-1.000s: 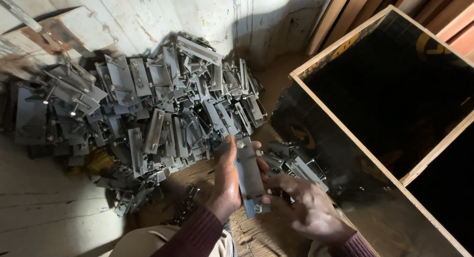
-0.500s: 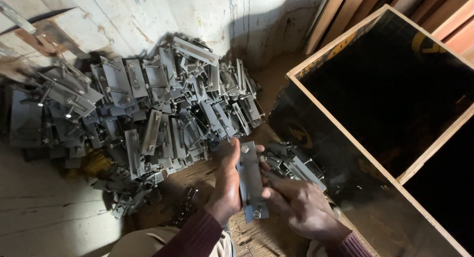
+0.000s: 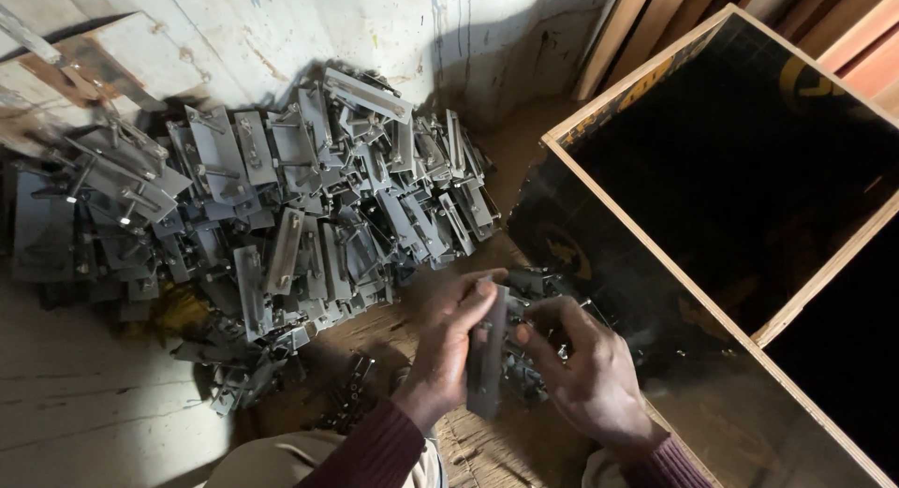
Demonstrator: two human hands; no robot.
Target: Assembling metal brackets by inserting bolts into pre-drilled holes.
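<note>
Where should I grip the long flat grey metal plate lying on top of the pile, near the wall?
Probably pinch the long flat grey metal plate across its narrow width at mid-length, coming from above. It lies flat and exposed on the heap of grey metal brackets, long edges free.

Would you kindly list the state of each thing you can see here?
Left hand: gripping a flat metal plate, held upright.
Right hand: touching the plate's other side.
Pile of metal plates: heaped loosely against the wall.
Wooden box: open, dark inside.
</note>
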